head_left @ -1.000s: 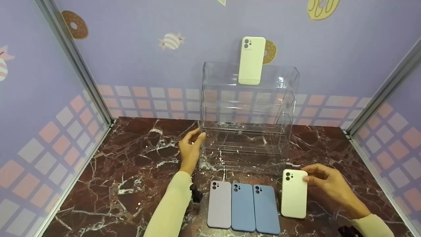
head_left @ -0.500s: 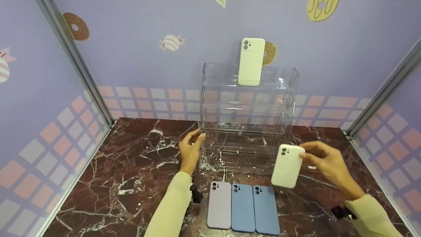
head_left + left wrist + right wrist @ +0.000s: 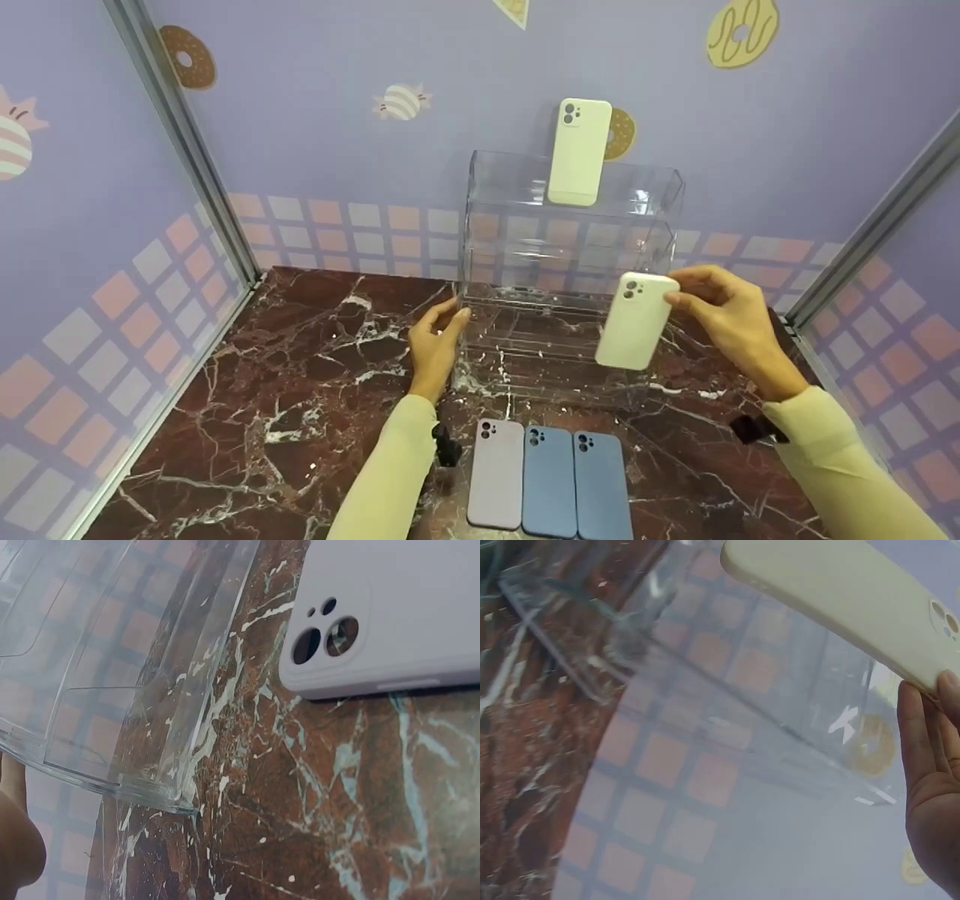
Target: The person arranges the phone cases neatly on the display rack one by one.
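Observation:
My right hand (image 3: 731, 322) pinches a cream phone case (image 3: 636, 322) by its upper right edge. The case hangs tilted in front of the right part of a clear tiered display rack (image 3: 577, 180); its camera cutouts are at the top left. In the right wrist view, thumb and fingers hold the long edge of the cream phone case (image 3: 832, 596). My left hand (image 3: 435, 341) holds the rack's left side, thumb toward the front; some fingers are hidden. Another cream phone case (image 3: 581, 154) stands upright in the rack's top tier.
On the dark red marbled table (image 3: 322, 435), a lilac phone case (image 3: 496, 476) and two blue phone cases (image 3: 549, 484) lie side by side before the rack. A patterned purple wall (image 3: 315, 135) rises behind, with metal frame posts (image 3: 180, 142) at the corners.
My right hand has lifted the cream phone case off the table, carrying it up and left toward the rack while it tilts. The left hand stays at the rack's side. The view shifts slightly.

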A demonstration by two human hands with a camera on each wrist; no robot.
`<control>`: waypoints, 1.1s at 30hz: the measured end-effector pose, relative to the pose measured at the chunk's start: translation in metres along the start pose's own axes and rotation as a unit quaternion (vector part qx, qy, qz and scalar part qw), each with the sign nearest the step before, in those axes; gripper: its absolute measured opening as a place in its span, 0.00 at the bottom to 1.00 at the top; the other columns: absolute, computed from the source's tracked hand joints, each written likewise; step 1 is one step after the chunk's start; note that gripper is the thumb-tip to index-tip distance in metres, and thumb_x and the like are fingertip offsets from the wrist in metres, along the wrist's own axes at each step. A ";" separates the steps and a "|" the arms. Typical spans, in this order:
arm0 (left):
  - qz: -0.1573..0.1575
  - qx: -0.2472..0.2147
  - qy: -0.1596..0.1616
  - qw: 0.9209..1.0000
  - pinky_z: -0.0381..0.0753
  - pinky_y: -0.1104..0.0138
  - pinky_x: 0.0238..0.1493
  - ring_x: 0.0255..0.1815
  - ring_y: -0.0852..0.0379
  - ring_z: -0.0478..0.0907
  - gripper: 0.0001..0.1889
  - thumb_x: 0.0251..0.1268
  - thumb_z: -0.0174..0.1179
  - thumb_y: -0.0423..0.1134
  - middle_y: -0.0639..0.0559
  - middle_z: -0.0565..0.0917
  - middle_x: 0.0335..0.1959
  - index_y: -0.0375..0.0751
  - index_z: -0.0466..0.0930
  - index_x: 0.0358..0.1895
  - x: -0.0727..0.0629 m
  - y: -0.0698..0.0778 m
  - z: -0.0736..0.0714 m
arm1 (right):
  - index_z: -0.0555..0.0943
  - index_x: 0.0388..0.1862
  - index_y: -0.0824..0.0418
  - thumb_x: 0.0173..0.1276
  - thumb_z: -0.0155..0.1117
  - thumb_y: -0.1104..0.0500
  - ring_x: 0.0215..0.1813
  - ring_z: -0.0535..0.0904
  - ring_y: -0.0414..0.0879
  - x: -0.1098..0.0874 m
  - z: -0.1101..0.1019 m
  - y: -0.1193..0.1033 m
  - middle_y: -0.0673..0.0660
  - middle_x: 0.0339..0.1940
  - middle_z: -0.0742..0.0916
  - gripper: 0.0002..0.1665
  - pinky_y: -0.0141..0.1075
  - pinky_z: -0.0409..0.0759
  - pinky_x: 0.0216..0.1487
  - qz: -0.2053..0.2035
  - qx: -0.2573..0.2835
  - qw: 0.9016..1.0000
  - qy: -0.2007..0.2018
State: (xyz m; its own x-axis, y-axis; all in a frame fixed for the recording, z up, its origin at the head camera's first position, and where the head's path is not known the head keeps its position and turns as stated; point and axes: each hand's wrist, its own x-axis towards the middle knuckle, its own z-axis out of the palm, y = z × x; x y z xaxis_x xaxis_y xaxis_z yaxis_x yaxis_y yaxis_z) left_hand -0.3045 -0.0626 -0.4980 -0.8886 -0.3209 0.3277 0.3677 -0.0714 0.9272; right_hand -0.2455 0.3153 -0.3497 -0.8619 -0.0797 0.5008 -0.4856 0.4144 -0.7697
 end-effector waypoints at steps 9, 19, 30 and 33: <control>0.002 0.030 -0.023 0.999 0.83 0.71 0.42 0.43 0.56 0.86 0.16 0.68 0.73 0.33 0.44 0.91 0.44 0.33 0.88 0.56 0.001 0.005 -0.005 | 0.85 0.53 0.74 0.68 0.73 0.74 0.41 0.89 0.39 0.019 0.007 -0.021 0.60 0.44 0.92 0.15 0.32 0.86 0.46 -0.018 -0.004 1.000 -0.005; 0.000 0.011 -0.039 0.999 0.83 0.71 0.45 0.45 0.54 0.86 0.17 0.68 0.71 0.28 0.35 0.89 0.49 0.27 0.86 0.58 0.005 0.005 -0.008 | 0.82 0.56 0.76 0.69 0.70 0.76 0.43 0.88 0.38 0.047 0.004 -0.042 0.58 0.47 0.92 0.17 0.33 0.86 0.49 -0.022 0.005 1.000 -0.006; -0.002 -0.011 -0.035 0.999 0.82 0.71 0.48 0.46 0.56 0.86 0.18 0.69 0.70 0.27 0.32 0.88 0.51 0.27 0.85 0.59 0.002 0.003 -0.007 | 0.86 0.53 0.71 0.67 0.73 0.75 0.45 0.90 0.45 0.095 0.006 -0.058 0.58 0.45 0.92 0.15 0.33 0.86 0.50 -0.028 0.056 0.998 0.032; -0.003 -0.013 -0.034 0.999 0.83 0.71 0.47 0.45 0.58 0.85 0.18 0.69 0.70 0.27 0.36 0.89 0.48 0.27 0.85 0.59 0.002 0.002 -0.006 | 0.86 0.52 0.72 0.67 0.74 0.75 0.45 0.90 0.46 0.108 0.008 -0.060 0.58 0.45 0.92 0.15 0.34 0.87 0.50 -0.031 0.067 0.996 0.041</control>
State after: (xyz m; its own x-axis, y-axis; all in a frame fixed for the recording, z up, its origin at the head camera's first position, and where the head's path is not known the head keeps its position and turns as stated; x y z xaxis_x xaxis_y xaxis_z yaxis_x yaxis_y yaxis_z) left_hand -0.3042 -0.0691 -0.4966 -0.9072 -0.2558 0.3340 0.3680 -0.0977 0.9247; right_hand -0.3106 0.2743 -0.2523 -0.8174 -0.0250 0.5756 -0.5576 0.2856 -0.7794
